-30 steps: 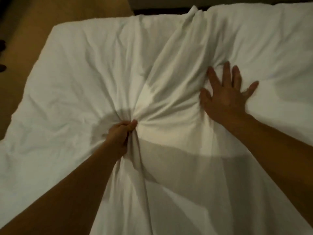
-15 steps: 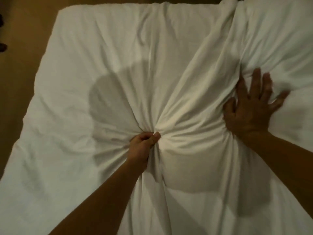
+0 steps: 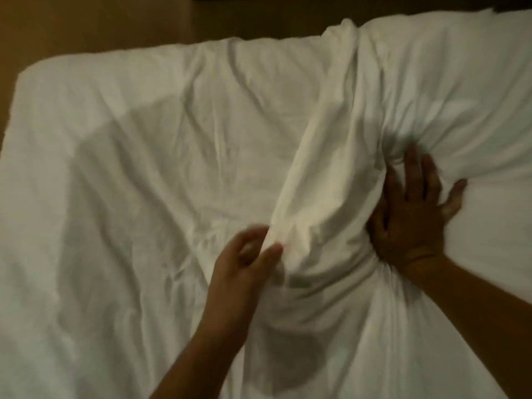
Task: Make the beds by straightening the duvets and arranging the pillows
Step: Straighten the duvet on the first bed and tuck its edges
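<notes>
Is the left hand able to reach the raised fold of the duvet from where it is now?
Probably yes. The left hand is already at the raised fold of the duvet, fingers loosely parted against its lower end. Nothing lies between them; the right hand presses on the other side.

Plain white duvet (image 3: 161, 156), unpatterned, greyed by soft shadows in its creases; tan-brown floor (image 3: 95, 21); dark strip at the top edge.
</notes>
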